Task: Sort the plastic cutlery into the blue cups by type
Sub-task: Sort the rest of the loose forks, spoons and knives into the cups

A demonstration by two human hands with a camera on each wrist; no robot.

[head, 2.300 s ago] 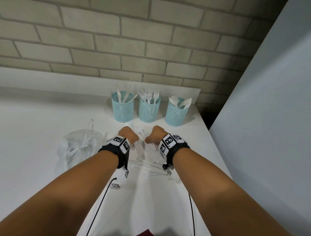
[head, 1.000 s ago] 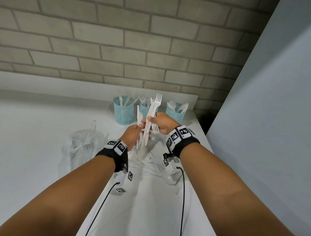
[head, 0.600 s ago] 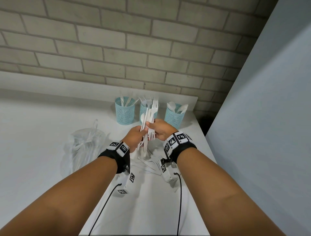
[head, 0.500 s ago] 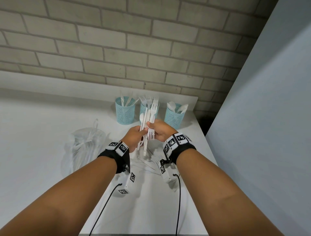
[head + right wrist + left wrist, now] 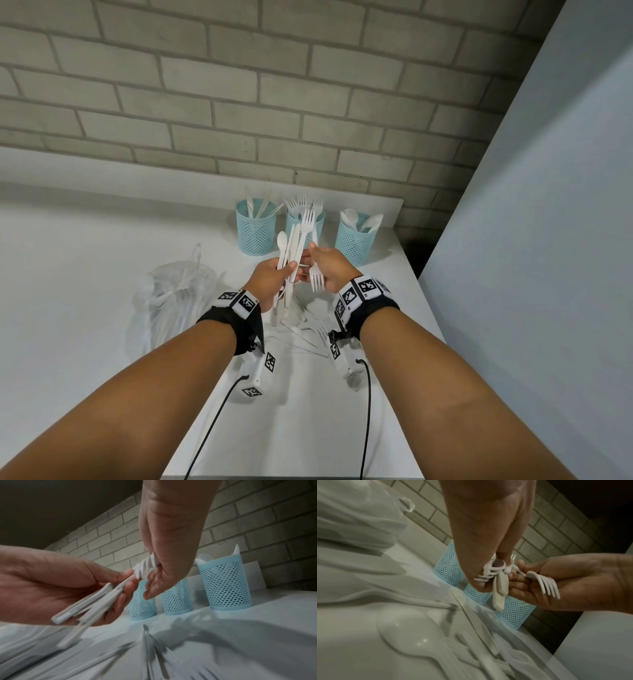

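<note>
Three light blue mesh cups stand upright in a row near the counter's back edge, toward its right end: the left cup (image 5: 255,229) holds white knives, the middle cup (image 5: 318,224) forks, the right cup (image 5: 355,238) spoons. In front of them, above the counter, a bunch of white plastic cutlery (image 5: 291,253) is gripped upright in the left hand (image 5: 270,278), a spoon bowl and fork tines showing at its top, while a single fork (image 5: 316,277) hangs tines-down in the right hand (image 5: 330,269). More white cutlery lies in a loose pile (image 5: 308,325) on the counter below the hands.
</note>
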